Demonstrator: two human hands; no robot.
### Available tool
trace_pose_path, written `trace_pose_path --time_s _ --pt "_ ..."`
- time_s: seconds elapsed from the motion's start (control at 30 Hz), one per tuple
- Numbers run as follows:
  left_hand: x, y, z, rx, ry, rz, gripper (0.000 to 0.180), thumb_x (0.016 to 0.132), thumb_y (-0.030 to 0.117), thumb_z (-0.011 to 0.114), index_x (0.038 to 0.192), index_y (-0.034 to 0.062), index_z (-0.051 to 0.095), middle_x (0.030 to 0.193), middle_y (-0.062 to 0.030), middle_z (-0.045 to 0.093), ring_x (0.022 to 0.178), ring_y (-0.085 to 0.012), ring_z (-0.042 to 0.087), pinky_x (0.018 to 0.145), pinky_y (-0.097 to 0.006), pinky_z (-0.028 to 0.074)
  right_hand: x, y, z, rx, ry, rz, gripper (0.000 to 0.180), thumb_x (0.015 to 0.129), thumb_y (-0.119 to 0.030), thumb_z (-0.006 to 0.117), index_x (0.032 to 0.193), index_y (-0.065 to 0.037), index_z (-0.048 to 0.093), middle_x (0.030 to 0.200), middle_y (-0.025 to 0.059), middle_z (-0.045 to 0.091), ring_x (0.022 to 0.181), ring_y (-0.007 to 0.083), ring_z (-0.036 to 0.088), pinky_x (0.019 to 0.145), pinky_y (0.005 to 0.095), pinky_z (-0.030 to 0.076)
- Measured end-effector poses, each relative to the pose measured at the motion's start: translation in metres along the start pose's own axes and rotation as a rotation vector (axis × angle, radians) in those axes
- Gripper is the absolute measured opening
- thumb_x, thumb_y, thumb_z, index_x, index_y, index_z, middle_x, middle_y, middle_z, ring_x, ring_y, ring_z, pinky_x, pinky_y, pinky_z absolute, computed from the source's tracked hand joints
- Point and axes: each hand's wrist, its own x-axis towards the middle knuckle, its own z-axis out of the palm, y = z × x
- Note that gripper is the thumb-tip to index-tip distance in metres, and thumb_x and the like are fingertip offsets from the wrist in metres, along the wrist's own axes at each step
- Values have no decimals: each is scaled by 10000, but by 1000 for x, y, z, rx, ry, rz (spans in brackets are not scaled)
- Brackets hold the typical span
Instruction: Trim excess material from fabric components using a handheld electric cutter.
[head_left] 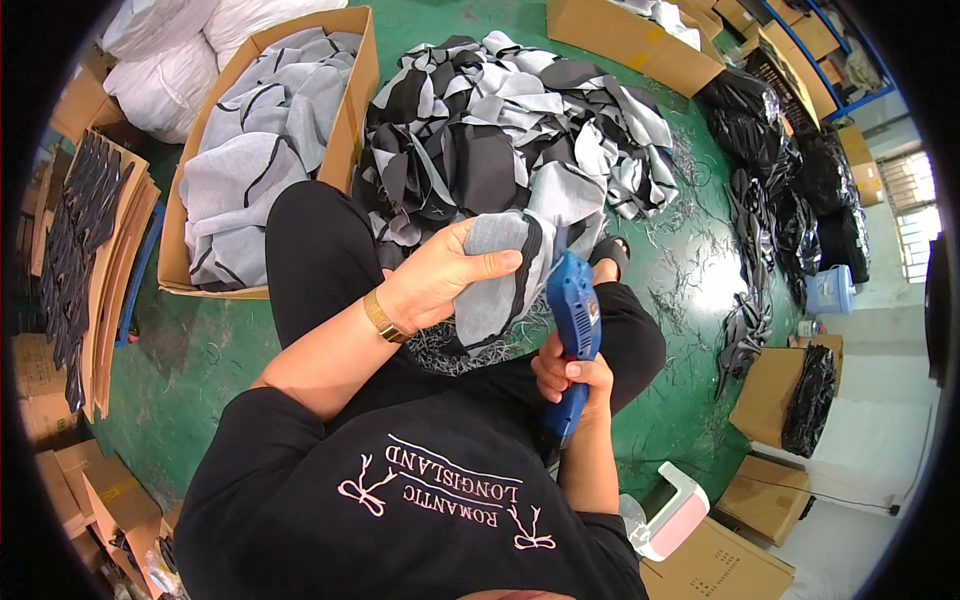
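Note:
My left hand (435,272) pinches a grey fabric piece with a black edge strip (484,312), thumb on top, in front of my knees. More of the cloth trails from it toward the pile. Wrapped round the handle of blue electric scissors (574,305) is my right hand (570,374). The tool points away from me, its head close to the right side of the held cloth. Whether its blade touches the fabric I cannot tell. Beyond both hands lies a large heap of grey and black fabric pieces (485,165) on the floor.
An open cardboard box (172,245) of grey, black-edged fabric stands left of my knee. Thin offcuts litter the green floor (665,345). Black plastic bags (745,110) line the right side. A white and pink stool (675,520) sits near my right elbow. Flat cardboard (118,270) leans at left.

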Motion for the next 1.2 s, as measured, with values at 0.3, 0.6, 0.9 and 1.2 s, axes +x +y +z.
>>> trace_pose_path --time_s 0.3,0.6,0.9,1.2 --pt "10 3 -8 -99 6 -78 302 878 94 636 1168 31 583 1076 -56 655 955 -157 642 851 -330 518 -13 -6 -9 -107 24 14 326 622 -98 665 876 10 491 588 33 413 493 135 418 404 262 398" --pt "11 -1 -8 -90 -13 -68 286 869 65 642 1147 35 584 1033 -45 657 914 -153 649 812 -320 534 -16 -4 -9 -230 59 82 332 609 -93 692 862 19 510 590 51 442 489 149 435 406 274 400" --pt "6 -3 -5 21 -57 -38 288 875 77 644 1152 23 589 1033 -31 652 927 -116 623 832 -285 504 -9 2 -9 -147 1 71 329 615 -93 689 869 9 507 594 40 432 512 144 437 408 268 398" --pt "5 -12 -8 204 -30 55 261 890 106 634 1135 20 607 1029 -14 654 922 -85 608 839 -259 485 1 -12 4 -139 160 -107 359 639 -124 674 933 -10 502 636 24 408 550 129 405 437 257 393"
